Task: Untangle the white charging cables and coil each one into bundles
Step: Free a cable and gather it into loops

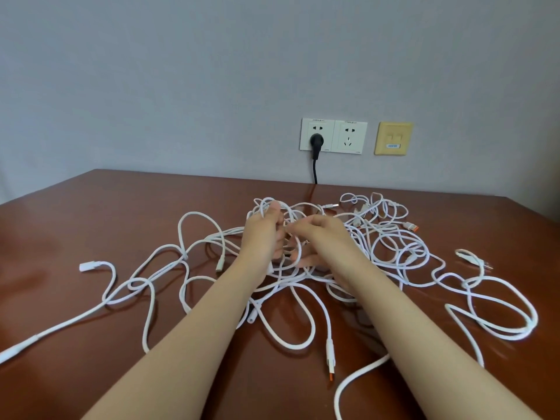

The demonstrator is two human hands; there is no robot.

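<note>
Cables (285, 284) sprawled sideways across the tabletop (121, 207), left hand (262, 234) and right hand (321, 237) both pinching strands mid-tangle, nearest plug (330, 356) pointing toward me.

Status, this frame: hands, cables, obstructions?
Left hand grips strands at the tangle's middle; right hand pinches strands beside it. White cables one knotted heap on table, none coiled. Black power cord behind, apart from heap.

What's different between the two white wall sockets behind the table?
The left socket has a black plug in its lower holes, its cord dropping behind the table; the right socket holds nothing. So the right socket's three lower slots show, while the left socket's are covered. Both are white, the same size, side by side on the wall, each with free upper holes.
</note>
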